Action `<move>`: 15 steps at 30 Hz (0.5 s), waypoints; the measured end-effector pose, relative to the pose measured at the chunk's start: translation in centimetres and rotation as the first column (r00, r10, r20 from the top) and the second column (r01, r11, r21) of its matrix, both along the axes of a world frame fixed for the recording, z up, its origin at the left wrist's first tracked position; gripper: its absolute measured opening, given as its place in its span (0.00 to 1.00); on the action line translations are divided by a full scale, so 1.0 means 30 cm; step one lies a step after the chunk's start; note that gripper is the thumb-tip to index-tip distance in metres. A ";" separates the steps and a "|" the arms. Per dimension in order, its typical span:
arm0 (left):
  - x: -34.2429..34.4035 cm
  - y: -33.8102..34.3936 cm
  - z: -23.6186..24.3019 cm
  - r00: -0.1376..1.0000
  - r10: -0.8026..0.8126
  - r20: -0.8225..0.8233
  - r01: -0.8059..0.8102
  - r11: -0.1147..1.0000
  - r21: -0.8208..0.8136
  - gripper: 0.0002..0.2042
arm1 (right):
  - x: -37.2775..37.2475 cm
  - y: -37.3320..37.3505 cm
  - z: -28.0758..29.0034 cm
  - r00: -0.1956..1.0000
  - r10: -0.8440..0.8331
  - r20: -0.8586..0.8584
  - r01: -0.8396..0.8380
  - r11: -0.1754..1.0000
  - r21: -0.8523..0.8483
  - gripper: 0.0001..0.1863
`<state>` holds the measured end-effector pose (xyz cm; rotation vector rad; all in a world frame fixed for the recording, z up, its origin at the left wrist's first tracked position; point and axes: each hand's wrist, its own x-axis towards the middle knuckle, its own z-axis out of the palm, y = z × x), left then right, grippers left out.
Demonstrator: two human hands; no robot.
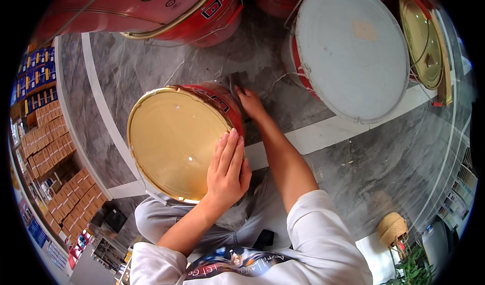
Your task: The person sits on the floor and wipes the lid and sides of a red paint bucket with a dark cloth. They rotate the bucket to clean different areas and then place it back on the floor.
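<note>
The left hand (228,171) lies flat, fingers open, on the gold bottom of the red bucket (177,138) at centre. At one o'clock the right hand (251,103) presses a dark rag (238,79) against its side. At two o'clock stands a grey-bottomed bucket (351,50).

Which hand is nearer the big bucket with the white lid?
Right. The right hand reaches past the red can toward the white-lidded bucket; the left hand rests flat on the can's gold lid.
</note>
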<state>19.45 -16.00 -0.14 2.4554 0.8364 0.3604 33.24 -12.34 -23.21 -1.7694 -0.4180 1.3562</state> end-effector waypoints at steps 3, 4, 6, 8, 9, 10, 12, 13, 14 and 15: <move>0.005 0.004 -0.003 1.000 -0.012 0.009 0.012 1.000 -0.015 0.24 | 0.009 0.017 -0.080 0.998 0.032 0.060 -0.021 0.985 -0.173 0.26; 0.009 0.005 -0.005 1.000 -0.020 0.014 0.020 1.000 -0.021 0.24 | 0.012 0.017 -0.095 0.998 0.029 0.054 -0.017 0.978 -0.207 0.26; -0.005 0.001 0.001 1.000 -0.001 0.004 0.001 1.000 -0.020 0.24 | 0.003 0.053 0.016 0.986 0.009 -0.164 0.008 0.994 0.105 0.25; -0.010 0.000 -0.004 1.000 0.004 0.006 -0.004 1.000 -0.019 0.24 | 0.048 0.121 0.200 0.943 0.146 -0.299 -0.036 0.938 0.345 0.23; -0.012 0.000 -0.007 1.000 0.001 0.010 -0.001 1.000 -0.019 0.24 | 0.074 0.155 0.290 0.910 0.266 -0.317 -0.110 0.895 0.432 0.23; -0.013 0.000 -0.009 1.000 -0.003 0.012 0.003 1.000 -0.020 0.24 | 0.082 0.181 0.337 0.896 0.316 -0.311 -0.134 0.862 0.488 0.23; -0.010 0.001 -0.011 1.000 -0.008 0.015 0.008 1.000 -0.010 0.24 | 0.084 0.231 0.384 0.863 0.415 -0.289 -0.174 0.781 0.600 0.22; -0.013 0.002 -0.010 1.000 -0.006 0.014 0.006 1.000 -0.005 0.24 | 0.066 0.252 0.298 0.845 0.446 -0.294 -0.183 0.760 0.624 0.23; -0.010 0.002 -0.010 1.000 -0.005 0.013 0.006 1.000 -0.006 0.24 | 0.058 0.259 0.218 0.869 0.411 -0.275 -0.198 0.799 0.568 0.23; -0.007 0.004 -0.007 1.000 -0.003 0.012 0.003 1.000 -0.005 0.24 | 0.050 0.266 0.141 0.891 0.379 -0.250 -0.211 0.833 0.511 0.24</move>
